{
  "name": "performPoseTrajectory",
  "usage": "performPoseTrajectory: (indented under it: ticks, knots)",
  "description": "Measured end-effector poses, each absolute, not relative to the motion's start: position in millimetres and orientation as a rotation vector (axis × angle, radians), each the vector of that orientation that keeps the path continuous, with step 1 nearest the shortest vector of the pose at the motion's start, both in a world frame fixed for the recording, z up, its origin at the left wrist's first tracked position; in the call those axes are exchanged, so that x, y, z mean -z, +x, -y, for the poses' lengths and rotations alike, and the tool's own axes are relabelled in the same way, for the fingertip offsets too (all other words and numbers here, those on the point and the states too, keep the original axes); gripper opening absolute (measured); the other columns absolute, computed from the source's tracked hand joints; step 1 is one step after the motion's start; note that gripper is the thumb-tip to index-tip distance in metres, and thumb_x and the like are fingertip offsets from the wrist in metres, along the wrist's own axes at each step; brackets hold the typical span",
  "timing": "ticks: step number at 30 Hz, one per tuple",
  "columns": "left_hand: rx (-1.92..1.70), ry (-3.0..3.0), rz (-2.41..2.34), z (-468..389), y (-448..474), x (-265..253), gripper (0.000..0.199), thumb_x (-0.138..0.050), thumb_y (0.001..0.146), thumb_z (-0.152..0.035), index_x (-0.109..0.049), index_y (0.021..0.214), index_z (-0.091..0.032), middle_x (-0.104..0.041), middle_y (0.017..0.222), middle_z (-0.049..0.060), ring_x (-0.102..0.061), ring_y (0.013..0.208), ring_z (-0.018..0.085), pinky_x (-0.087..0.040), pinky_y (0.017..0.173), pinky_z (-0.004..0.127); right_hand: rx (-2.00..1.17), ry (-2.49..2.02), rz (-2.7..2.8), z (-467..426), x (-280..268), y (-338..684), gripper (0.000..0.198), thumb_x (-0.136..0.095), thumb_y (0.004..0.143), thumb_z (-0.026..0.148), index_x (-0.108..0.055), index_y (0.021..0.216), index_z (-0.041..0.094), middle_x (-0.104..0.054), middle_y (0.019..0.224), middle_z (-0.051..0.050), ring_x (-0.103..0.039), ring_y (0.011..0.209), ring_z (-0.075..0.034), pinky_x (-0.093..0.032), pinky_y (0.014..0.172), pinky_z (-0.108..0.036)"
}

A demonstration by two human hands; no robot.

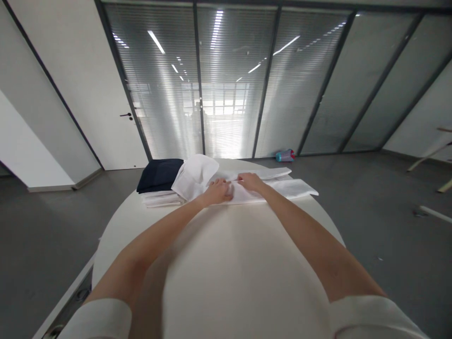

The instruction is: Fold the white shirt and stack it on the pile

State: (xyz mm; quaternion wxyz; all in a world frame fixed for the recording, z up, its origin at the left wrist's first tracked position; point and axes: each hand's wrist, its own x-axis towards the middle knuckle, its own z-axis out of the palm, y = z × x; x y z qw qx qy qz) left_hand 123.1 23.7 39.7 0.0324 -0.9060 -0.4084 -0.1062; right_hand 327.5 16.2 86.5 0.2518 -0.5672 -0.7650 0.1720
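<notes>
Resting on the white cloth (243,194), the two hands sit side by side with a small gap in the head view, the left hand (219,190) with fingers spread and bent, the right hand (249,181) with fingers curled; whether either one pinches the fabric or only presses it, I cannot tell. The cloth lies across the far part of the round counter (120,228), its two long strips reaching to the right rim. A pull or a brush of the right forearm could tip those ends over the side, and light fabric would probably slide after them. At left, a bunched white part (197,172) rises against a dark folded cloth (160,175), which lies on a white folded stack (164,199) near the rim. If they are caught together, a tug rightward could drag the pile askew. Uneven pressure from the hands could also set creases in the flat stretch.
</notes>
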Motion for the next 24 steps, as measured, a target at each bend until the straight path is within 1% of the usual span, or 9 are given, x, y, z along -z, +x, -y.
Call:
performPoseTrajectory:
  ticks: [2, 4, 7, 9, 11, 15, 18, 20, 24]
  knots:
    - [0.417, -2.705, 1.321, -25, 117, -45, 0.045, -0.061, 0.091, -0.04, -0.055, 0.13, -0.019, -0.06, 0.128, 0.015, -0.053, 0.123, 0.029, -0.04, 0.103, 0.047, -0.433, -1.539, 2.138, -16, -98, 327, 0.034, -0.061, 0.095, 0.039, -0.062, 0.121, 0.016, -0.064, 0.119, -0.008, -0.064, 0.1, -0.021, -0.055, 0.085, -0.04]
    - [0.438, -2.661, 1.371, -21, 110, -55, 0.041, -0.06, 0.09, -0.04, -0.059, 0.126, -0.02, -0.065, 0.119, 0.012, -0.058, 0.116, 0.029, -0.041, 0.101, 0.045, -0.463, -1.524, 2.211, -11, -114, 336, 0.035, -0.065, 0.09, 0.045, -0.069, 0.108, 0.016, -0.07, 0.102, -0.005, -0.066, 0.088, -0.02, -0.055, 0.077, -0.034]
    - [0.284, -2.792, 1.269, 3, 102, -74, 0.024, -0.056, 0.093, -0.038, -0.069, 0.102, -0.02, -0.072, 0.098, 0.009, -0.066, 0.098, 0.027, -0.045, 0.089, 0.037, -0.874, -1.533, 2.325, -3, -133, 357, 0.041, -0.076, 0.075, 0.054, -0.076, 0.087, 0.015, -0.07, 0.073, -0.005, -0.067, 0.068, -0.021, -0.052, 0.066, -0.031]
    - [0.13, -2.937, 1.068, 32, 99, -86, 0.02, -0.057, 0.092, -0.035, -0.071, 0.088, -0.022, -0.073, 0.09, 0.007, -0.068, 0.089, 0.025, -0.046, 0.078, 0.032, -1.173, -1.561, 2.308, -3, -135, 368, 0.044, -0.08, 0.069, 0.056, -0.076, 0.082, 0.014, -0.07, 0.068, -0.008, -0.067, 0.061, -0.022, -0.053, 0.063, -0.033]
    - [-0.057, -3.051, 0.896, 64, 99, -95, 0.018, -0.062, 0.089, -0.038, -0.072, 0.086, -0.023, -0.073, 0.086, 0.006, -0.069, 0.083, 0.025, -0.044, 0.068, 0.03, -1.179, -1.635, 2.284, -9, -127, 370, 0.04, -0.082, 0.068, 0.052, -0.075, 0.079, 0.014, -0.072, 0.07, -0.011, -0.067, 0.058, -0.022, -0.053, 0.062, -0.035]
    - [-0.322, -3.163, 0.868, 104, 100, -107, 0.029, -0.064, 0.087, -0.051, -0.073, 0.087, -0.024, -0.074, 0.083, 0.006, -0.069, 0.075, 0.025, -0.041, 0.059, 0.029, -0.671, -1.694, 2.337, -25, -98, 354, 0.028, -0.082, 0.074, 0.04, -0.073, 0.086, 0.016, -0.072, 0.077, -0.007, -0.067, 0.067, -0.02, -0.056, 0.069, -0.036]
    - [-0.254, -3.141, 0.967, 99, 97, -114, 0.026, -0.06, 0.09, -0.048, -0.073, 0.092, -0.025, -0.075, 0.088, 0.005, -0.069, 0.077, 0.023, -0.041, 0.061, 0.028, -0.491, -1.629, 2.307, -28, -79, 336, 0.031, -0.067, 0.091, 0.04, -0.066, 0.111, 0.016, -0.068, 0.106, -0.006, -0.067, 0.091, -0.02, -0.056, 0.082, -0.039]
    - [-0.176, -3.131, 1.033, 84, 95, -116, 0.026, -0.058, 0.092, -0.046, -0.073, 0.098, -0.026, -0.076, 0.091, 0.004, -0.07, 0.081, 0.023, -0.043, 0.064, 0.028, -0.423, -1.606, 2.279, -24, -69, 327, 0.034, -0.06, 0.096, 0.039, -0.061, 0.121, 0.016, -0.063, 0.12, -0.007, -0.064, 0.102, -0.022, -0.056, 0.086, -0.041]
    - [-0.017, -3.042, 1.189, 44, 93, -107, 0.03, -0.062, 0.089, -0.042, -0.07, 0.111, -0.024, -0.074, 0.105, 0.005, -0.069, 0.094, 0.024, -0.047, 0.075, 0.029, -0.326, -1.599, 2.21, -15, -55, 317, 0.035, -0.061, 0.096, 0.038, -0.06, 0.124, 0.017, -0.06, 0.126, -0.008, -0.062, 0.107, -0.024, -0.055, 0.089, -0.043]
